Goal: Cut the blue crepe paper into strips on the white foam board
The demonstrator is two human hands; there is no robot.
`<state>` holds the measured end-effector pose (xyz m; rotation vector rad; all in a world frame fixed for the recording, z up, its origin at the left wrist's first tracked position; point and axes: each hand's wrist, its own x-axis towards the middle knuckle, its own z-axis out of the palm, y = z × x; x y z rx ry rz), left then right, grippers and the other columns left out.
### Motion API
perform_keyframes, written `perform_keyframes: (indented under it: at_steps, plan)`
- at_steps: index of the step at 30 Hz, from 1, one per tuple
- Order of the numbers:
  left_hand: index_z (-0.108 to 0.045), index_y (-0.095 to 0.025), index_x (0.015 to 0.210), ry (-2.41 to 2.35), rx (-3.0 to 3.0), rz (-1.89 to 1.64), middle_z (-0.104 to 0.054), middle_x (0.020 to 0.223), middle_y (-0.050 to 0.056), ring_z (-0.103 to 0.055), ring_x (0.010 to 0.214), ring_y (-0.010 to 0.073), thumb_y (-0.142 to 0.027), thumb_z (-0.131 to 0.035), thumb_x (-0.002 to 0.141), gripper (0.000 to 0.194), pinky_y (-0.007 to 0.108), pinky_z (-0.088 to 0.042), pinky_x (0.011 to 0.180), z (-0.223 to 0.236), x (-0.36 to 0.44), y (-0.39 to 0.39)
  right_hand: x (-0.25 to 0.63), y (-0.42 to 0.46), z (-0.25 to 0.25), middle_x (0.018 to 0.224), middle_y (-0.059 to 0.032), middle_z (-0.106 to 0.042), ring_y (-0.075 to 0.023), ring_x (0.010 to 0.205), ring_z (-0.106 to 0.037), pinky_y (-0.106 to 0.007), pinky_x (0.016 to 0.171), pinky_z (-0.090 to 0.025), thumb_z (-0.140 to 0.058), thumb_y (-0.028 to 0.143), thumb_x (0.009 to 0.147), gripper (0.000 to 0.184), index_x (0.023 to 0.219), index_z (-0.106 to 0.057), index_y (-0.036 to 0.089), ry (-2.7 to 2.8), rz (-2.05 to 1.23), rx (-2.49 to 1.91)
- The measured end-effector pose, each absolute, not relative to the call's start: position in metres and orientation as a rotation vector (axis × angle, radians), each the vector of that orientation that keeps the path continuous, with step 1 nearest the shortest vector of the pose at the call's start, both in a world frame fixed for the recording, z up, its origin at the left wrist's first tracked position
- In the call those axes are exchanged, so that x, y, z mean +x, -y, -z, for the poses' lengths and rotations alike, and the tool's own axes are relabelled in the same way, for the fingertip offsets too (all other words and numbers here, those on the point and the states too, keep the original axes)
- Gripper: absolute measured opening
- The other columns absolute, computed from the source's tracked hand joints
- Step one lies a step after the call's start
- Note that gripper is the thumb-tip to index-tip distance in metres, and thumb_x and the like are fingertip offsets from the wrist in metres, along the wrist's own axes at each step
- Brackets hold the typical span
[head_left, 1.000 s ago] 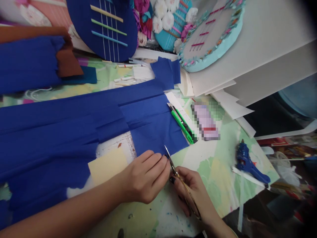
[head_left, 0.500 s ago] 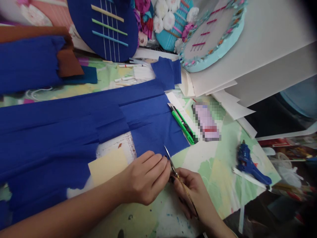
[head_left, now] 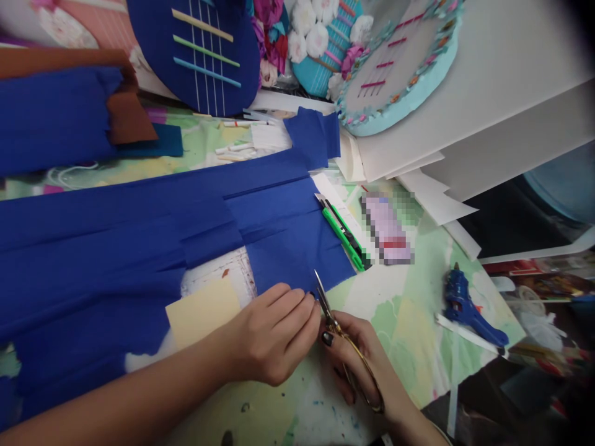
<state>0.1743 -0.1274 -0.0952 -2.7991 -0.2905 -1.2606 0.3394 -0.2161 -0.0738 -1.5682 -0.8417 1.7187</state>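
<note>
My right hand (head_left: 360, 356) grips a pair of gold-handled scissors (head_left: 332, 322), fingers in the loops and blades pointing up and away. Beside the blades, my left hand (head_left: 283, 334) is closed in a pinch; a bit of blue crepe paper (head_left: 313, 297) shows at its fingertips, mostly hidden by the fingers. Beyond both hands lie wide sheets of blue crepe paper (head_left: 283, 210), overlapping and creased across the table. A pale yellow paper square (head_left: 204, 313) sits just behind my left wrist.
Green cutters (head_left: 344, 235) lie at the paper's right edge, near a pixelated lilac object (head_left: 388, 229). A blue glue gun (head_left: 469, 306) rests at the table's right. Decorated guitar shapes (head_left: 204, 56) stand at the back, with white boards (head_left: 465, 80) to the right.
The scissors have turned in my right hand: the handle loops now show apart and the blades point more upright. My left hand stays almost where it was.
</note>
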Motion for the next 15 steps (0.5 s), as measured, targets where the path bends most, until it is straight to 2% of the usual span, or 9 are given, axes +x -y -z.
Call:
perform_keyframes:
  at_steps: [5,15]
  plan:
    - [-0.063,-0.003,0.096,0.307,-2.779,1.263,-0.068,0.09,0.018,-0.064,0.086,0.0265,-0.007,-0.036,0.091,0.028,0.04,-0.054,0.066,0.097,0.174,0.128,0.339,0.21,0.076,0.045,0.0112,-0.036,-0.0029,0.027,-0.031,-0.014,0.026,-0.027,-0.062,0.041,0.079,0.028,0.073,-0.046,0.019,0.803,-1.76,-1.563]
    - [-0.064,0.0,0.094,0.303,-2.793,1.293,-0.067,0.089,0.019,-0.063,0.086,0.0275,-0.006,-0.037,0.09,0.027,0.041,-0.054,0.067,0.095,0.174,0.128,0.337,0.196,0.077,0.042,0.0119,-0.037,-0.0019,0.025,-0.03,-0.012,0.024,-0.025,-0.064,0.036,0.078,0.028,0.068,-0.045,0.019,0.765,-1.76,-1.521]
